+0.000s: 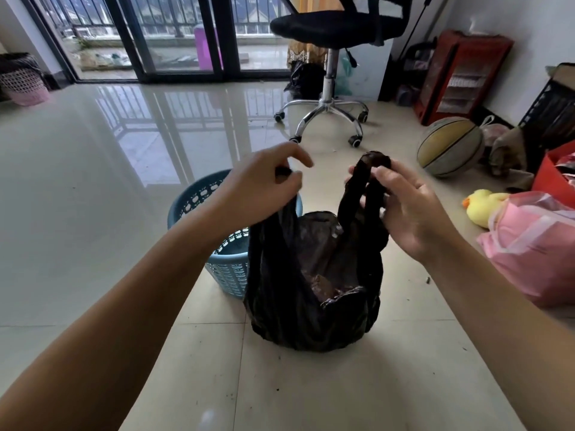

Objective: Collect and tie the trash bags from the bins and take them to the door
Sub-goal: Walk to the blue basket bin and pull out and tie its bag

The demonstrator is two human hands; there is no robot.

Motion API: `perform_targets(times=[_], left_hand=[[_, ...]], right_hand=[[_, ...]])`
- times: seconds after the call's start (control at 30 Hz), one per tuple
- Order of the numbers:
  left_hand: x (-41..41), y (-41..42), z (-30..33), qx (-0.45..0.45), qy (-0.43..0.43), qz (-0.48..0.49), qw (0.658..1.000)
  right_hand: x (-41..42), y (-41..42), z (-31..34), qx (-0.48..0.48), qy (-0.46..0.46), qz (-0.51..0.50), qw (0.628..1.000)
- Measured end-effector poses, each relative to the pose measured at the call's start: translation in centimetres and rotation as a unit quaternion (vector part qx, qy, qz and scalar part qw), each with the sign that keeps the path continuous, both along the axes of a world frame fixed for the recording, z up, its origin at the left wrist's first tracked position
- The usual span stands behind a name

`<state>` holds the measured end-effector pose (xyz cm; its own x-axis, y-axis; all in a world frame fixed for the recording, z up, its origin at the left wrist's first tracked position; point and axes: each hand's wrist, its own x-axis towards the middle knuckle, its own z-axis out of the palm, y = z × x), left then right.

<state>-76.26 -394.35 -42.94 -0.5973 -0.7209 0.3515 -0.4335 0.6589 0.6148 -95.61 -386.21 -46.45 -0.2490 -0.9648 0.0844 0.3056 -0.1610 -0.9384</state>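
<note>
1. A black trash bag [311,293] is held up in the middle of the view, its bottom resting on or just above the tiled floor [93,228]; which of the two cannot be told.
2. The bag is made of thin, glossy, crumpled plastic and its mouth is open and untied, so that brownish contents are seen inside.
3. Two handle loops are drawn upward from the bag, one to each side.
4. The left handle is pinched by the left hand [264,188], whose fingers are curled closed around it.
5. The right handle is gripped by the right hand [404,209] between thumb and fingers, with the loop's top sticking up above the fingertips; the other fingers are loosely spread.
6. A blue bin [224,265] with a perforated wall is seen just behind and to the left of the bag, partly hidden by it.
7. A pink bin [25,85] lined with a dark bag is seen far off at the left wall.
</note>
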Motion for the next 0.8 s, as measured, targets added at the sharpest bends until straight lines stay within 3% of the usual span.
perform_targets(times=[0.07, 0.17, 0.23, 0.3, 0.43, 0.57, 0.67, 0.8], left_hand=[[-0.6, 1.0, -0.2, 0.005, 0.004, -0.076, 0.997], [-1.9, 2.1, -1.6, -0.079, -0.058, -0.151, 0.984], [-2.7, 2.6, -2.3, -0.11, -0.076, -0.171, 0.976], [-3.0, 3.2, -2.5, -0.075, -0.046, -0.199, 0.976], [-3.2, 3.0, -3.2, 0.031, 0.007, -0.177, 0.984], [-2.5, 1.4, -5.2, 0.025, -0.077, -0.108, 0.991], [-2.6, 0.9, -5.8, -0.029, -0.118, -0.049, 0.991], [-3.0, 0.2, -6.3, -0.01, -0.003, 0.059, 0.998]], right_hand=[[0.1, 0.6, -0.4, 0.034, 0.092, 0.077, 0.992], [1.4, 1.1, -1.2, 0.075, 0.338, 0.194, 0.918], [2.9, 1.0, -1.7, 0.089, 0.409, 0.196, 0.887], [3.9, 1.1, -2.3, 0.097, 0.389, 0.176, 0.899], [3.9, 0.8, -2.7, 0.126, 0.237, 0.099, 0.958], [2.7, 0.5, -3.7, 0.164, 0.122, 0.071, 0.976], [2.5, 0.5, -4.3, 0.177, 0.105, 0.075, 0.976], [2.2, 0.5, -4.5, 0.209, 0.204, 0.12, 0.949]])
